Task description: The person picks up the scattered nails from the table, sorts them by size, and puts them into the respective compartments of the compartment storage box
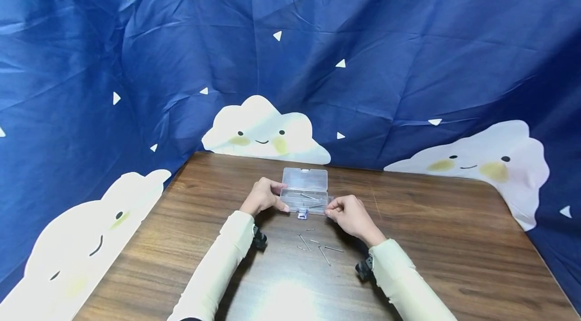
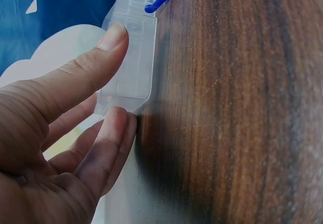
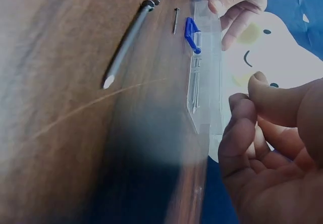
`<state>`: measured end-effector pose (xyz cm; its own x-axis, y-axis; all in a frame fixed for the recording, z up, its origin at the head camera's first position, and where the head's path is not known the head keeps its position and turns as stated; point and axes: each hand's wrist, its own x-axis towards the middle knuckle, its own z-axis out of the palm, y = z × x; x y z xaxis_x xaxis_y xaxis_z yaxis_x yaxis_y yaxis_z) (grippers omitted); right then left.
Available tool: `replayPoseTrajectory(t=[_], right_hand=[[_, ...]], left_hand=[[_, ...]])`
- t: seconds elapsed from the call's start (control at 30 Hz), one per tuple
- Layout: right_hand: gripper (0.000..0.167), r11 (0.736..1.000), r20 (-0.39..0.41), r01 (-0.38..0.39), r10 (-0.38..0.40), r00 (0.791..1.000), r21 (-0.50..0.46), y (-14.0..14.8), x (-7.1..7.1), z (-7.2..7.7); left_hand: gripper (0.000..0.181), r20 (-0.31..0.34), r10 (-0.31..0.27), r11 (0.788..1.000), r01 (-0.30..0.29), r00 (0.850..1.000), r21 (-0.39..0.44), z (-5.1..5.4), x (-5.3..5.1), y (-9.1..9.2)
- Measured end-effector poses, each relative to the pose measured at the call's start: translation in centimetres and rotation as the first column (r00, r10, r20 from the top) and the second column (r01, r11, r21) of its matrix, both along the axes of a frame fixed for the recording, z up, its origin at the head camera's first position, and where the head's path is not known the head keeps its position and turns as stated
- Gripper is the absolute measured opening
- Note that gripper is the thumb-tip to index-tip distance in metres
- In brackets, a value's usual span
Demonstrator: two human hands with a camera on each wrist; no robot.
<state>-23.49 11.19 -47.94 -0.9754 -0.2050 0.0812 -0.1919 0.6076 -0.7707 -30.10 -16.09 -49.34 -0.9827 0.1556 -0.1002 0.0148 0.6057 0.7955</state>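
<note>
A clear plastic storage box (image 1: pixel 304 201) lies on the table with its hinged lid (image 1: pixel 305 179) raised at the back. A blue latch (image 1: pixel 302 214) hangs at its front, and a few nails (image 1: pixel 309 196) lie inside. My left hand (image 1: pixel 265 195) grips the box's left end, thumb along the front wall (image 2: pixel 132 67) in the left wrist view. At the right end, my right hand (image 1: pixel 349 212) has thumb and forefinger drawn together close to the wall. Whether anything is between those fingertips (image 3: pixel 260 77) is hidden.
Several loose nails (image 1: pixel 324 255) of different lengths lie scattered on the wooden table (image 1: pixel 431 245) in front of the box. A blue cloth (image 1: pixel 345 94) with white clouds hangs behind and beside the table.
</note>
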Motion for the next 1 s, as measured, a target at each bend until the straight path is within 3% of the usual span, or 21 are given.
replayPoseTrajectory(t=[0.27, 0.5, 1.0], right_hand=[[0.008, 0.999, 0.021, -0.032, 0.032, 0.999, 0.014, 0.5, 1.9, -0.6], [0.010, 0.998, 0.015, -0.052, 0.052, 0.999, 0.021, 0.6, 2.7, -0.7], [0.016, 0.980, -0.031, -0.141, 0.147, 0.989, 0.143, 1.8, 4.7, -1.3]], left_hand=[[0.073, 0.006, 0.003, 1.000, -0.003, 1.000, -0.003, 0.2, -0.1, 0.0], [0.073, 0.001, 0.006, 1.000, -0.006, 1.000, -0.008, 0.4, -0.2, -0.2], [0.073, 0.004, -0.001, 1.000, 0.001, 1.000, 0.004, 0.2, 0.0, 0.0]])
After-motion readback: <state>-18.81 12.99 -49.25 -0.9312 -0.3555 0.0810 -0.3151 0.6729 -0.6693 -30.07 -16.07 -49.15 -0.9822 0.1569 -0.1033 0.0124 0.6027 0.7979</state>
